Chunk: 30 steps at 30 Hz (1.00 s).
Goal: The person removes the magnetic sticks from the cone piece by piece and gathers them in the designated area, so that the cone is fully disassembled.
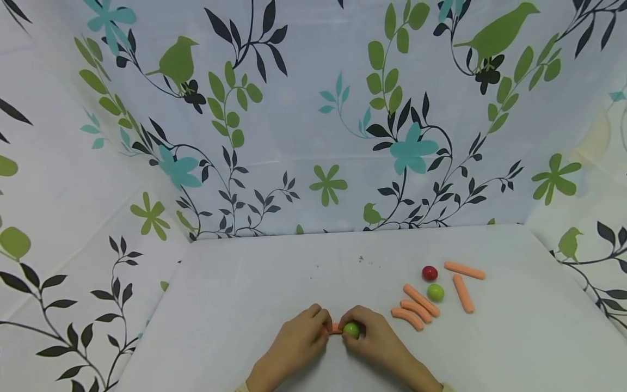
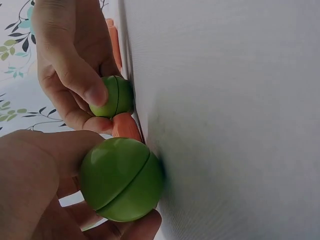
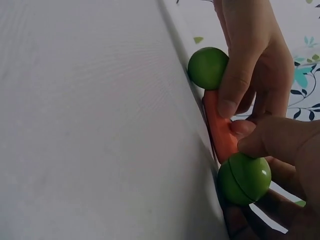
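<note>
An orange stick lies low against the white tabletop, with a green ball at each end. My left hand pinches the stick; in the right wrist view its thumb lies along the stick's side. The left-end green ball sits beside that hand's thumb and fingers, and the head view hides it. My right hand grips the other green ball between thumb and fingers, against the stick's right end. In the left wrist view, a dark seam circles this ball.
To the right lie two curved orange sticks and several straight orange sticks. A red ball and another green ball stand among them. Patterned cloth hangs behind the white table.
</note>
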Each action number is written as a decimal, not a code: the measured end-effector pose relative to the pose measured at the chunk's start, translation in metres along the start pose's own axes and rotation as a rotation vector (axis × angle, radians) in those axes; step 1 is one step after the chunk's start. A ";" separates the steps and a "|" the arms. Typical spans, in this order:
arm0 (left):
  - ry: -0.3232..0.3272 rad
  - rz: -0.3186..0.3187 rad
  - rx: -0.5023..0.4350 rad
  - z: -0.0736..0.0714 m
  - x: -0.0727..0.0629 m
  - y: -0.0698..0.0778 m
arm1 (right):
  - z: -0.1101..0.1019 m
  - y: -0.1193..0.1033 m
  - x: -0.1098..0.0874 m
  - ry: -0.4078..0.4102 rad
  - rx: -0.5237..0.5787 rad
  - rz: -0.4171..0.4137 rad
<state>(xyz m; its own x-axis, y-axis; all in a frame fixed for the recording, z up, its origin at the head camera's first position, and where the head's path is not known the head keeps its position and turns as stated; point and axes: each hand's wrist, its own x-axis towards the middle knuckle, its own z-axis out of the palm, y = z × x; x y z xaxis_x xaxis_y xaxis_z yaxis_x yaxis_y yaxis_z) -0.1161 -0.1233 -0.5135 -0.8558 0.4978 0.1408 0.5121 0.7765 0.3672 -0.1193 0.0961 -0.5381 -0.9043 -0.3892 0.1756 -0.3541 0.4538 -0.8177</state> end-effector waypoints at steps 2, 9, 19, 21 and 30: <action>0.002 0.008 0.005 0.000 -0.001 0.000 | -0.001 0.001 0.000 -0.020 -0.002 -0.001; -0.013 0.011 0.015 -0.003 -0.001 0.002 | -0.007 0.001 0.002 -0.088 -0.006 0.031; -0.030 -0.018 -0.020 -0.001 -0.005 0.001 | -0.008 0.013 0.003 -0.154 0.087 0.122; -0.026 -0.018 -0.018 -0.001 -0.005 0.001 | -0.008 0.014 0.003 -0.149 0.102 0.121; -0.022 -0.008 -0.033 0.000 0.000 -0.001 | -0.013 0.019 0.007 -0.044 0.237 0.175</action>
<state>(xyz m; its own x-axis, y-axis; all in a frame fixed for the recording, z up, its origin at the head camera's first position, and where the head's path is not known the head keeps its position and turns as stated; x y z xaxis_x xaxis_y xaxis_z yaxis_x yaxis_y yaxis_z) -0.1164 -0.1242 -0.5138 -0.8579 0.5001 0.1178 0.5021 0.7674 0.3987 -0.1352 0.1124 -0.5455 -0.9335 -0.3587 0.0012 -0.1238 0.3189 -0.9396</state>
